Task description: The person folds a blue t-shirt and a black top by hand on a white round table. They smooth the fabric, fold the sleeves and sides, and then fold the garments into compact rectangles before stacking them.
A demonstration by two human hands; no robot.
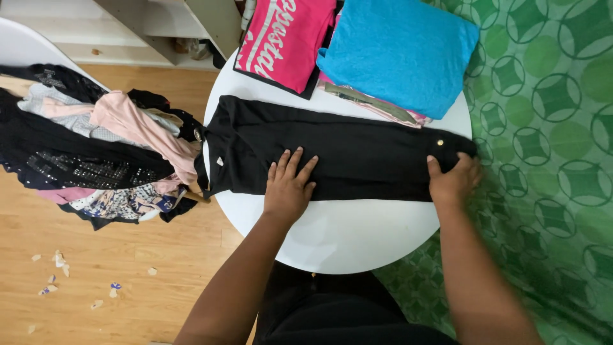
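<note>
Both your hands rest on the black garment (332, 153) lying lengthwise across mid-frame on the white table (332, 230): left hand (290, 186) flat and spread at its middle, right hand (454, 180) gripping its right end.

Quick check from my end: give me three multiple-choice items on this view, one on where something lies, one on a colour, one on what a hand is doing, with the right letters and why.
1. Where does the heap of unfolded clothes lie?
A. left of the round white table
B. on the green patterned cloth
C. under the blue garment

2. What colour is the folded garment at the table's far right?
A. yellow
B. blue
C. white

3. What is the left hand doing?
A. lifting a hanger
B. hanging clear of the table
C. pressing flat on the black garment

Answers: 1 A, the heap sits off the table's left edge. 2 B, it is plain blue beside the pink folded top. 3 C, its fingers are spread on the cloth, while the right hand grips the garment's right end.
</note>
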